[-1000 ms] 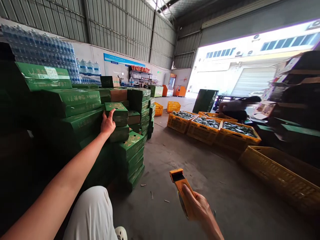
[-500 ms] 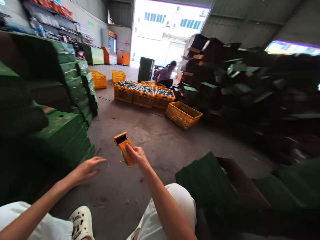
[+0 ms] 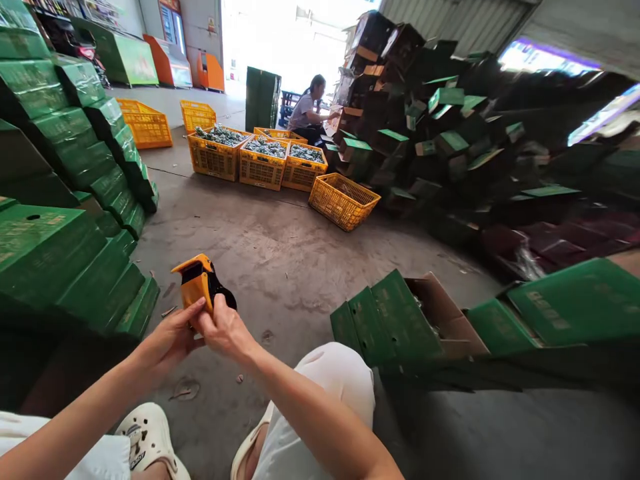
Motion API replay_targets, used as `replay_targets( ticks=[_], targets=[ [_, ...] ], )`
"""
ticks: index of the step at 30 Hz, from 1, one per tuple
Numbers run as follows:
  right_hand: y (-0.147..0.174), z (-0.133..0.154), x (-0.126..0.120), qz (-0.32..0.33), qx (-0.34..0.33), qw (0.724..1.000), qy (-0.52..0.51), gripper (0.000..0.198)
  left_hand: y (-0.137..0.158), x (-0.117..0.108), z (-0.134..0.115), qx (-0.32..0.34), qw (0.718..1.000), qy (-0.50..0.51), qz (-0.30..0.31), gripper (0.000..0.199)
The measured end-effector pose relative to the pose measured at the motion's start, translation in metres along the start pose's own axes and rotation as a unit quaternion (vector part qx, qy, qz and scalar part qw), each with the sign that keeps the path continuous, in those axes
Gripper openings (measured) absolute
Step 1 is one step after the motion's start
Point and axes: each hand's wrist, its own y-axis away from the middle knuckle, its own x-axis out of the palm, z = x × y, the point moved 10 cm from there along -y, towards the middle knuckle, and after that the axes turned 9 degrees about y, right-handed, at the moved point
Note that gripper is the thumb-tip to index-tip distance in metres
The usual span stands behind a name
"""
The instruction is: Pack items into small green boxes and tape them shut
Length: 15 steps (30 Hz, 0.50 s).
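Note:
A yellow-orange and black packing tape dispenser point(image 3: 196, 285) is held up in front of my knees, over the concrete floor. My right hand point(image 3: 226, 328) is closed around its near, lower part. Coming in from the left, my left hand point(image 3: 173, 337) has its thumb and fingers pinched on the dispenser's lower end, touching my right hand. The fingers partly hide that end, so I cannot see the tape clearly.
Stacked green boxes point(image 3: 75, 267) rise on the left. More green boxes point(image 3: 400, 313), one of them opened, lie at right. Yellow crates point(image 3: 263, 170) with packed items stand ahead, beside another yellow crate point(image 3: 345, 203). A person point(image 3: 307, 110) sits near a tall box heap point(image 3: 425, 127).
My left hand has moved in from the side and now grips the dispenser. My right hand has turned the dispenser and brought it left. The view has shifted right and down.

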Motion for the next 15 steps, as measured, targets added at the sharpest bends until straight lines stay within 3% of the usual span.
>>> replay_targets(
  ticks=[2, 4, 6, 8, 10, 11, 12, 13, 15],
  targets=[
    [0.006, 0.018, -0.004, 0.035, -0.064, 0.996, 0.059, 0.028, -0.002, -0.004, 0.001, -0.012, 1.000, 0.018, -0.007, 0.036],
    [0.014, 0.026, -0.035, 0.048, -0.111, 0.982, 0.146, 0.034, -0.006, -0.011, 0.002, -0.008, 1.000, 0.016, -0.015, 0.035],
    [0.028, 0.014, -0.104, -0.027, -0.103, 0.974, 0.200, 0.036, -0.010, -0.024, 0.004, -0.003, 0.999, -0.004, -0.044, 0.035],
    [0.056, -0.019, -0.197, -0.178, -0.050, 0.954, 0.235, 0.044, -0.013, -0.037, 0.010, -0.009, 0.997, -0.024, -0.072, 0.038],
    [0.105, -0.077, -0.285, -0.338, 0.085, 0.877, 0.330, 0.061, -0.014, -0.043, 0.016, -0.028, 0.996, -0.025, -0.077, 0.042],
    [0.132, -0.114, -0.318, -0.380, 0.180, 0.827, 0.372, 0.069, -0.014, -0.043, 0.018, -0.035, 0.997, -0.020, -0.072, 0.043],
    [0.158, -0.157, -0.342, -0.380, 0.280, 0.788, 0.396, 0.075, -0.013, -0.042, 0.018, -0.041, 0.997, -0.015, -0.068, 0.045],
    [0.180, -0.203, -0.356, -0.343, 0.374, 0.765, 0.397, 0.076, -0.013, -0.040, 0.017, -0.044, 0.997, -0.010, -0.066, 0.047],
    [0.217, -0.289, -0.364, -0.238, 0.520, 0.741, 0.352, 0.072, -0.012, -0.036, 0.011, -0.046, 0.997, -0.001, -0.066, 0.049]
  ],
)
